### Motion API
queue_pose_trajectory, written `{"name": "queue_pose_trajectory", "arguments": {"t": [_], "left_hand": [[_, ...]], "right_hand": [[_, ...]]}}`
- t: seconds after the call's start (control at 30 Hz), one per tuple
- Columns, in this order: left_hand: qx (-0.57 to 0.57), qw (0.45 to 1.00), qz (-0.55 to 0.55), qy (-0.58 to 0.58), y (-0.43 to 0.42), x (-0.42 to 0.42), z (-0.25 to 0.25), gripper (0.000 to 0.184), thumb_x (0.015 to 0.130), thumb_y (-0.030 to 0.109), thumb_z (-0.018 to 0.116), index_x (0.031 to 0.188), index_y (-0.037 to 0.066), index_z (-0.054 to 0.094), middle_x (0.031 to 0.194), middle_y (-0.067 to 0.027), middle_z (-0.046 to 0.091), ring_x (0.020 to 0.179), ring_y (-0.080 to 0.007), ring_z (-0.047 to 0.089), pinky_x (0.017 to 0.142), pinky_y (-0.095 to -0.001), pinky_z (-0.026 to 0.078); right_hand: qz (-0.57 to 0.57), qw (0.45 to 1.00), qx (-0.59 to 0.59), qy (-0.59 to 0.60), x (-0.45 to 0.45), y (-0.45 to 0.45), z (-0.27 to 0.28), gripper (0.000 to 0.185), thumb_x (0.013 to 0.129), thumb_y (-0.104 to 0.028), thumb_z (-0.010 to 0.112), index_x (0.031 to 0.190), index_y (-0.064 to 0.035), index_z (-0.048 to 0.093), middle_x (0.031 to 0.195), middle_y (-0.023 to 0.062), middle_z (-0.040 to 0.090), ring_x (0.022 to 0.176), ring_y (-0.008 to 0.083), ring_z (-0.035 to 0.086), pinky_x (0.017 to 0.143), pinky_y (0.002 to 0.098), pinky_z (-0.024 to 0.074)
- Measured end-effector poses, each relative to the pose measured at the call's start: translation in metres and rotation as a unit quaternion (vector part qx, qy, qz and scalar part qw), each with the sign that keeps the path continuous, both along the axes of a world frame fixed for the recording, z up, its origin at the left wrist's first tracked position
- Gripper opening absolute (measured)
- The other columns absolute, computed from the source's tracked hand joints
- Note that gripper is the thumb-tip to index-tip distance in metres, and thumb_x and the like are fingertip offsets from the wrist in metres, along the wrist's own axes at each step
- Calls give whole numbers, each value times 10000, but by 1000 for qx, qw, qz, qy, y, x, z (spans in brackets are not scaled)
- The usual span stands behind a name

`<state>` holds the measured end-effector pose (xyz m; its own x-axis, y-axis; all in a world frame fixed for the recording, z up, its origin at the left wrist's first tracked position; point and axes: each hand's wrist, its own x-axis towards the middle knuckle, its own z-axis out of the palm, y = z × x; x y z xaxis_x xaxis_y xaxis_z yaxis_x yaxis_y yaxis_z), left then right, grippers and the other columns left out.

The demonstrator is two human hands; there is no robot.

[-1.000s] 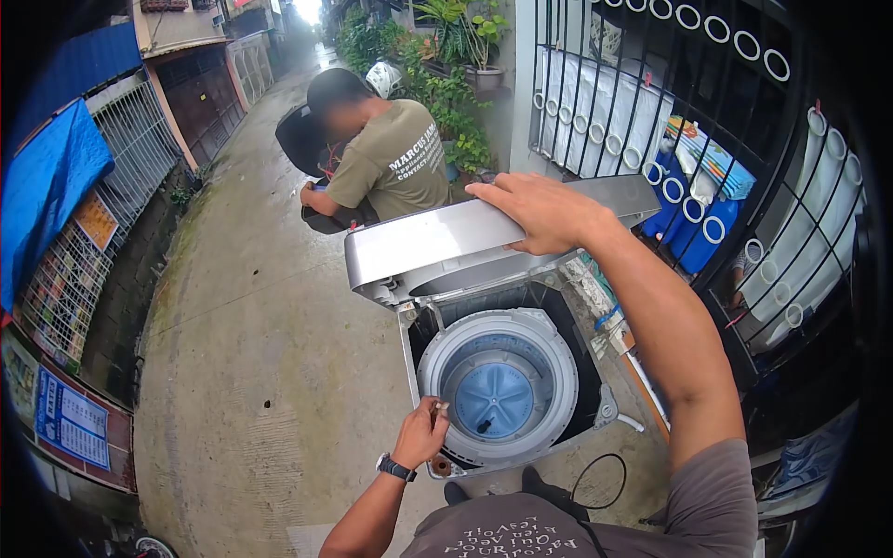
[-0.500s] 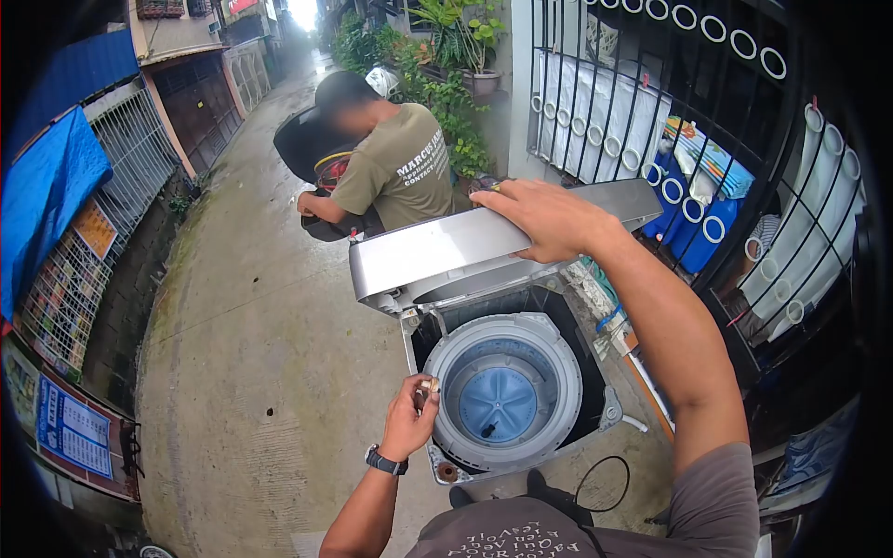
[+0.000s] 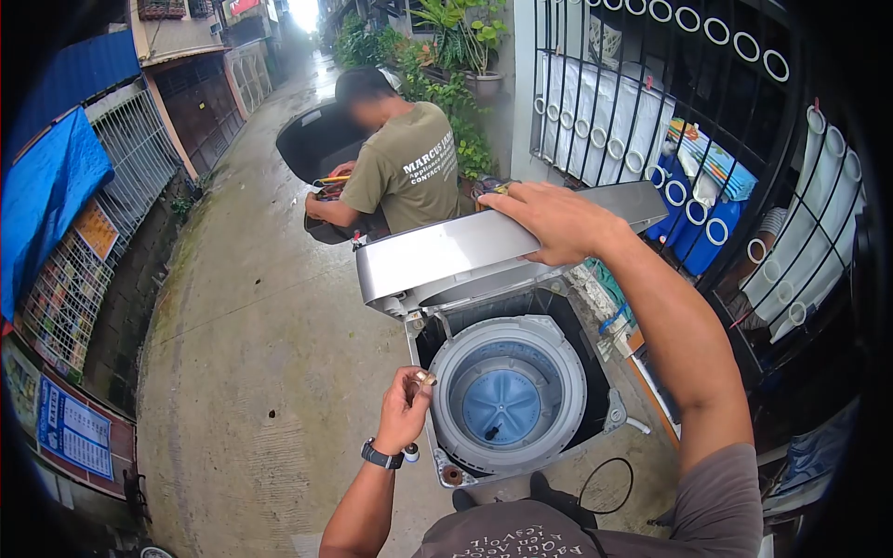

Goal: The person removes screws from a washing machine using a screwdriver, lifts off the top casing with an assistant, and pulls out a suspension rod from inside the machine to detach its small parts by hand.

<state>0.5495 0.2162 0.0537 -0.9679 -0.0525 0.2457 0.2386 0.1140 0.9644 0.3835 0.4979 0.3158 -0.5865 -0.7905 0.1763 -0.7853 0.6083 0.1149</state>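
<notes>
A top-load washing machine stands in front of me, its grey tub [image 3: 446, 372] with a blue pulsator [image 3: 502, 406] uncovered. Its silver top cover [image 3: 446, 251] is tilted up at the far side. My right hand [image 3: 558, 223] grips the upper edge of this cover. Left of the tub, my left hand [image 3: 403, 414] pinches a small, pale, brass-coloured piece [image 3: 426, 378] between thumb and fingers; its exact kind is unclear. A white round object [image 3: 411, 452] shows beside the watch on my left wrist. A small dark object [image 3: 491, 432] lies on the pulsator.
Beyond the cover, another person [image 3: 400, 167] leans over an open black box [image 3: 321, 139] holding coloured tools or wires. A barred gate [image 3: 651, 112] with white rings runs along the right. A black cable [image 3: 606, 484] loops near my feet. Wet concrete [image 3: 242, 325] extends left.
My left hand has turned slightly, showing the small piece more clearly. The cover and right hand have shifted slightly right in view. The other person's hand has moved into the black box.
</notes>
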Motion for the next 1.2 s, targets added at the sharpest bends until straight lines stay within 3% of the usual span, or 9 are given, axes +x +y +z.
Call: {"name": "queue_pose_trajectory", "arguments": {"t": [0.1, 0.43, 0.5, 0.7, 0.73, 0.83, 0.93, 1.07, 1.2], "left_hand": [[-58, 998, -16, -23, -3, 0, 4, 197, 954, 30, 603, 1136, 39, 530, 938, 15, 587, 719, -29, 462, 651, -211, 406], [-9, 999, -51, -13, 9, -10, 8, 283, 992, 96, 626, 1260, 37, 555, 964, 32, 577, 750, -27, 466, 682, -212, 413], [44, 997, -52, 20, 13, -10, 15, 265, 988, 161, 678, 1211, 47, 591, 905, 56, 572, 686, -24, 424, 618, -202, 376], [49, 992, -116, 17, 6, -15, 31, 275, 1034, 211, 614, 1241, 42, 550, 989, 34, 570, 759, -30, 442, 676, -201, 395], [45, 992, -117, 19, 4, -18, 38, 275, 1034, 211, 614, 1241, 42, 550, 989, 34, 570, 759, -30, 442, 676, -201, 395], [64, 974, -215, -12, -2, -25, 68, 288, 1079, 304, 489, 1217, 52, 513, 802, 64, 370, 618, -59, 285, 559, -230, 245], [121, 938, -321, -48, -8, -42, 101, 347, 1080, 351, 471, 1243, 47, 508, 794, 63, 350, 610, -68, 280, 552, -237, 232], [175, 911, -373, -23, 3, -56, 134, 437, 1070, 414, 480, 1280, 31, 492, 787, 53, 343, 615, -69, 278, 544, -235, 214], [249, 915, -317, 19, 31, -56, 127, 388, 1048, 335, 568, 1343, 97, 480, 794, 49, 375, 614, -60, 291, 534, -228, 228]], "right_hand": [[-3, 1000, 4, 0, 1, -1, 0, 862, 757, -171, 826, 1491, -59, 387, 1183, 150, 590, 1169, 336, 567, 1003, 446, 450], [-1, 1000, 6, 2, 2, -2, 0, 864, 760, -182, 828, 1492, -58, 386, 1182, 156, 587, 1169, 341, 562, 1008, 447, 450], [1, 1000, 2, 3, 2, -1, 0, 865, 760, -182, 828, 1493, -57, 385, 1184, 157, 587, 1170, 341, 562, 1010, 448, 450], [3, 1000, 0, 12, 3, 0, -1, 874, 744, -167, 830, 1491, -60, 389, 1184, 158, 588, 1166, 342, 564, 1014, 448, 451], [2, 1000, 1, 11, 3, 0, -1, 873, 740, -161, 829, 1488, -60, 391, 1183, 157, 589, 1164, 342, 566, 1013, 447, 452], [4, 1000, 1, 13, 2, 0, 0, 867, 735, -153, 828, 1482, -60, 397, 1179, 156, 591, 1161, 341, 570, 1008, 448, 453], [4, 1000, 2, 12, 0, 0, -2, 858, 732, -148, 827, 1474, -63, 405, 1176, 153, 592, 1161, 341, 571, 1001, 450, 456], [2, 1000, 0, 8, 1, 0, -1, 848, 732, -150, 825, 1468, -65, 412, 1175, 150, 595, 1160, 343, 575, 993, 454, 458], [5, 1000, -7, 7, 2, 2, -4, 842, 735, -153, 824, 1465, -63, 414, 1175, 150, 596, 1156, 345, 579, 990, 453, 460]]}}
